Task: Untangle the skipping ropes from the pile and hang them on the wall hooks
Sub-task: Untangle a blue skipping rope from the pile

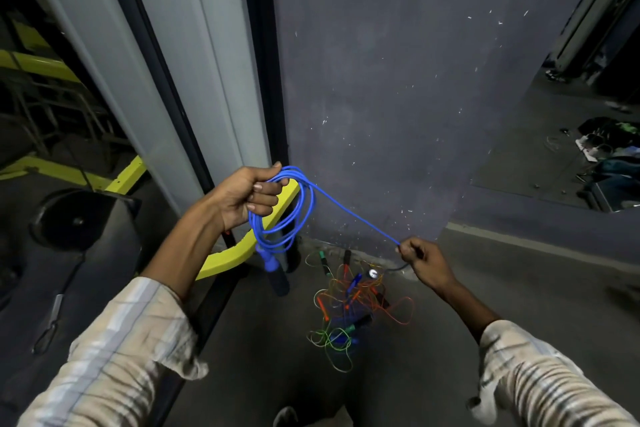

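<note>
Grey concrete floor [519,322] runs under you to a dark purple wall [398,80]; no wall hooks show in this view, so you cannot tell where the hanging spot is.

Nearest you, low on the floor between your forearms, lies the pile [349,305] of orange and green skipping ropes, loops sprawled, several handles poking out at mixed angles.

Above it, your left hand [247,196] has its fingers curled round a coil of the blue rope [287,211]. The loops hang down from that fist, and one blue handle [275,274] dangles below them, pointing nearly straight down with its dark foam end lowest.

From the top of the coil a single straight run of blue rope slants down and to your right, to your right hand [424,263], which pinches it between thumb and curled fingers. Below that pinch a short dark piece bends back toward the pile.

So the free run's long axis lies hand to hand, higher at the left. Your right hand is nearer the pile; judging from this, the next loop feeds leftward into the coil.
</note>
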Available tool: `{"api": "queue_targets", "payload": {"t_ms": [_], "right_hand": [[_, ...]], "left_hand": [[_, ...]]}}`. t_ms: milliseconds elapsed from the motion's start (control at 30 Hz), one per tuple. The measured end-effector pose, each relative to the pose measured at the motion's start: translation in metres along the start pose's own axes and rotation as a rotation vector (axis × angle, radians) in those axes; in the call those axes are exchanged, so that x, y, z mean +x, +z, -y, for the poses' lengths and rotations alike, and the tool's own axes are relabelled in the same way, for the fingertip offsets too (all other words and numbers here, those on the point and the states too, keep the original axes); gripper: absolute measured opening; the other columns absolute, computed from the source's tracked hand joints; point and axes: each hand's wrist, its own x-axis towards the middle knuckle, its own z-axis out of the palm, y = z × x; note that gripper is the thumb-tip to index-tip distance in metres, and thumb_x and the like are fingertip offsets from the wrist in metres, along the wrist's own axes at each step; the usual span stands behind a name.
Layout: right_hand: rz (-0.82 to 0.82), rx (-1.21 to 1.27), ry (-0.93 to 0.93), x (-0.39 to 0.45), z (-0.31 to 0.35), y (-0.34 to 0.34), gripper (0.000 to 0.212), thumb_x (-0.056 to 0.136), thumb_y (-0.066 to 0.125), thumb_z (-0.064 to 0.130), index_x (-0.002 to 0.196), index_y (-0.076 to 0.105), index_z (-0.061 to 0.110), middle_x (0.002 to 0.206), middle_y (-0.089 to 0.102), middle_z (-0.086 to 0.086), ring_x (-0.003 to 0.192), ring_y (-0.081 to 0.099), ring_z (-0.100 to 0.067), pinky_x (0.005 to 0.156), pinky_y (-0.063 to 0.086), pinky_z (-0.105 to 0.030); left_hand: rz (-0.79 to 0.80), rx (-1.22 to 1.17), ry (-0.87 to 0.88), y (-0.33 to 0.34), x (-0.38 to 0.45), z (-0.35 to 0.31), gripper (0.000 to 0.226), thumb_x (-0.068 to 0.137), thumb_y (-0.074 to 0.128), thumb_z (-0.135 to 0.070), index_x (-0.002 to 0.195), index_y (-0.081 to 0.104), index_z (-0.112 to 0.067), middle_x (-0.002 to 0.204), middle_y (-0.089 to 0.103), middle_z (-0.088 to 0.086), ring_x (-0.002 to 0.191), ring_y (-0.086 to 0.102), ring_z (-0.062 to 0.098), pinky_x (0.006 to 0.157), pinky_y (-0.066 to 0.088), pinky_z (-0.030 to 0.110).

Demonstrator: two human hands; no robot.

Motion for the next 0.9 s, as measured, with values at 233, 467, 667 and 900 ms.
{"api": "queue_targets", "payload": {"t_ms": [233,467,667,900], "right_hand": [[-0.010,-0.031,0.089,-0.006,-0.040,0.006,0.024,0.101,0.060,0.008,0.076,0.058,0.008,0.067,0.048,-0.004,0.065,0.044,-0.016,0.067,0.040,-0.034],[-0.009,-0.318,0.052,-0.016,-0.010,0.019,0.042,0.091,0.072,0.044,0.063,0.056,0.017,0.054,0.045,0.008,0.055,0.042,-0.005,0.059,0.042,-0.028],[0.333,-0.601,-0.195,-0.036,0.094,0.046,0.046,0.091,0.066,0.053,0.074,0.056,0.011,0.064,0.056,-0.006,0.059,0.054,-0.021,0.059,0.049,-0.038],[0.285,-0.226,-0.408,-0.036,0.165,0.056,0.008,0.095,0.070,0.018,0.091,0.076,0.014,0.086,0.075,0.001,0.082,0.072,-0.005,0.076,0.057,-0.025]], "left_hand": [[0.013,-0.103,0.068,-0.008,-0.002,0.003,0.028,0.100,0.045,-0.033,0.083,0.051,-0.012,0.046,0.026,-0.011,0.039,0.011,0.004,0.038,0.009,0.019],[-0.222,0.051,0.153,0.010,0.026,0.027,0.035,0.105,0.037,-0.038,0.081,0.048,-0.015,0.049,0.035,-0.007,0.035,0.027,0.006,0.037,0.024,0.019],[-0.278,0.345,0.220,0.038,0.058,0.062,0.036,0.103,0.044,-0.041,0.087,0.052,-0.010,0.065,0.071,0.009,0.049,0.067,0.020,0.044,0.048,0.023],[-0.116,0.583,0.167,0.057,0.066,0.097,0.038,0.103,0.048,-0.027,0.072,0.057,-0.008,0.052,0.063,0.000,0.041,0.054,0.006,0.043,0.044,0.018]]}}
